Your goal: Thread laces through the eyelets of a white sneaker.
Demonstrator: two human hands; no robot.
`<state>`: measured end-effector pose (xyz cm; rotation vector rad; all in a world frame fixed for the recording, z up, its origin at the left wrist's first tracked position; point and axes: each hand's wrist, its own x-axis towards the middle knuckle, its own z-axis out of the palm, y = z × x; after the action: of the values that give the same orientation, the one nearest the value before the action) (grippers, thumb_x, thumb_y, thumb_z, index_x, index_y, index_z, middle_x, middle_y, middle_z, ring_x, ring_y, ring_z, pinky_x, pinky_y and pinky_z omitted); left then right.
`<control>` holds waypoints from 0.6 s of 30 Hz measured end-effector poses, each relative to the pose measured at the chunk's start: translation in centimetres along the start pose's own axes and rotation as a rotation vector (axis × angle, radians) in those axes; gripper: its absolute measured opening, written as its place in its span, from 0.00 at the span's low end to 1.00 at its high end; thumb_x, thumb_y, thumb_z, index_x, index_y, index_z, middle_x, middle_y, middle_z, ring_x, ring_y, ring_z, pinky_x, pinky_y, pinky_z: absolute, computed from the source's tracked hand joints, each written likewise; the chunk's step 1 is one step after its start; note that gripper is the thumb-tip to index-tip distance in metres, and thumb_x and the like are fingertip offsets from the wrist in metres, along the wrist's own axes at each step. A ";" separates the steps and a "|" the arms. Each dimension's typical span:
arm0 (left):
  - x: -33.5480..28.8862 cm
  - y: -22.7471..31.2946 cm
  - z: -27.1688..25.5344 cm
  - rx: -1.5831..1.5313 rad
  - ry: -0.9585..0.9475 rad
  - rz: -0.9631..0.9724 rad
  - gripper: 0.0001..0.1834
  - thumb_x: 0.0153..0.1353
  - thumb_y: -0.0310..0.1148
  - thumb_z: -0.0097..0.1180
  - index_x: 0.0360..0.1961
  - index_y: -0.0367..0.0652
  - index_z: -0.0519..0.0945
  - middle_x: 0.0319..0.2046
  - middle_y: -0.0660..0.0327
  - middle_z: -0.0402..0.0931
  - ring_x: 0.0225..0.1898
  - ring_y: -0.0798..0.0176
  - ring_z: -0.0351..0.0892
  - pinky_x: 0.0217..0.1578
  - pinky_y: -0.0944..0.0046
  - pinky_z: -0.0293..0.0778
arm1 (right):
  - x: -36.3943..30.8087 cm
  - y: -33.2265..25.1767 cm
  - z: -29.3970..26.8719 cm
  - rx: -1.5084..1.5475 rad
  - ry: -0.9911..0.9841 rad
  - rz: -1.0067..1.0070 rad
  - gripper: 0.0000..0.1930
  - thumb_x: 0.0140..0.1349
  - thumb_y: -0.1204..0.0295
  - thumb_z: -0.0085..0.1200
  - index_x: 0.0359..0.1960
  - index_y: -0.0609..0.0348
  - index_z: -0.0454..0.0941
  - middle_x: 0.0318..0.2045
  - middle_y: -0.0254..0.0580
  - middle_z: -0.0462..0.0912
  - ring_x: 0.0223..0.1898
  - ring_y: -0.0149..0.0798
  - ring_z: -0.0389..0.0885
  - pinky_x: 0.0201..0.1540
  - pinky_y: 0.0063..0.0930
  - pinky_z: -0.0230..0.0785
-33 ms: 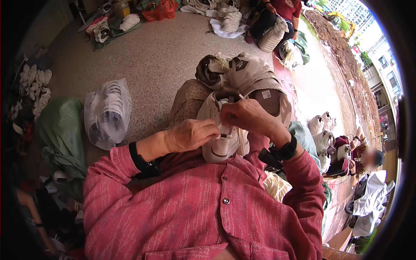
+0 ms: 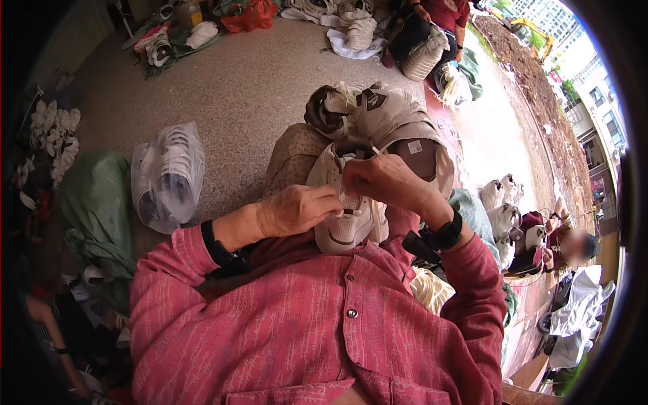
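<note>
A light beige-and-white sneaker (image 2: 335,233) rests on my lap, its toe toward my body. My left hand (image 2: 297,210) comes in from the left, fingertips pinched together at the side of the lacing; what lies between them is hidden. Over the shoe's tongue, my right hand (image 2: 388,179) has its fingers closed. A pale shoelace (image 2: 375,150) shows at those fingers. Just beyond the hands, a bundle of similar sneakers (image 2: 388,115) lies against my knees, with a dark insole showing in one.
At left, a clear plastic bag of stacked shoes (image 2: 169,175) stands beside a green sack (image 2: 98,202). A seated person (image 2: 442,20) with a shoe bundle is at the far right. More white shoes (image 2: 503,209) and another person (image 2: 563,246) are on the right. A red bag (image 2: 251,15) lies far off.
</note>
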<state>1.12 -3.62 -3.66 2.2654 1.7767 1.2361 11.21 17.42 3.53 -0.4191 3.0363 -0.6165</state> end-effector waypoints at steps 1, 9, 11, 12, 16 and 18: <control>0.2 0.0 -0.1 0.017 -0.028 0.010 0.08 0.55 0.25 0.61 0.36 0.40 0.77 0.33 0.57 0.75 0.32 0.52 0.81 0.34 0.59 0.78 | 0.0 -0.2 -0.1 0.020 0.003 0.026 0.05 0.57 0.67 0.57 0.32 0.52 0.79 0.23 0.44 0.81 0.30 0.50 0.83 0.32 0.43 0.72; 1.2 0.0 -0.1 0.029 -0.020 0.043 0.06 0.55 0.24 0.60 0.33 0.40 0.76 0.31 0.58 0.74 0.30 0.52 0.80 0.31 0.59 0.78 | 0.2 0.4 -0.3 -0.011 -0.026 0.014 0.06 0.56 0.67 0.57 0.32 0.52 0.79 0.24 0.43 0.82 0.31 0.50 0.83 0.33 0.43 0.72; 1.0 0.4 0.0 -0.023 0.075 0.031 0.08 0.53 0.22 0.61 0.33 0.40 0.75 0.30 0.58 0.73 0.29 0.52 0.79 0.29 0.59 0.77 | 0.4 0.5 -0.4 -0.020 -0.020 0.004 0.06 0.56 0.66 0.57 0.32 0.52 0.79 0.24 0.44 0.82 0.31 0.50 0.83 0.33 0.43 0.72; 1.0 0.6 0.2 -0.020 0.074 0.033 0.08 0.53 0.22 0.61 0.33 0.40 0.75 0.30 0.58 0.73 0.29 0.52 0.79 0.29 0.59 0.77 | 0.4 0.4 -0.5 -0.008 -0.037 0.010 0.06 0.56 0.66 0.58 0.32 0.52 0.79 0.25 0.44 0.82 0.31 0.50 0.83 0.33 0.43 0.72; 0.1 0.0 1.0 0.047 0.205 0.051 0.10 0.51 0.20 0.60 0.33 0.41 0.72 0.27 0.57 0.74 0.26 0.52 0.78 0.26 0.59 0.76 | 0.3 0.4 -0.4 0.024 -0.050 0.040 0.07 0.56 0.65 0.58 0.32 0.52 0.80 0.25 0.43 0.82 0.32 0.50 0.83 0.34 0.42 0.72; -0.8 -0.4 1.9 0.067 0.235 0.027 0.11 0.50 0.20 0.60 0.33 0.41 0.72 0.26 0.57 0.74 0.25 0.52 0.78 0.25 0.59 0.75 | 0.2 0.2 -0.2 0.031 -0.052 0.042 0.07 0.57 0.65 0.58 0.33 0.52 0.80 0.26 0.43 0.82 0.31 0.50 0.83 0.34 0.42 0.72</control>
<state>1.89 -3.32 -5.65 2.2686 1.8925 1.5267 10.92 17.66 3.64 -0.3628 2.9744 -0.6386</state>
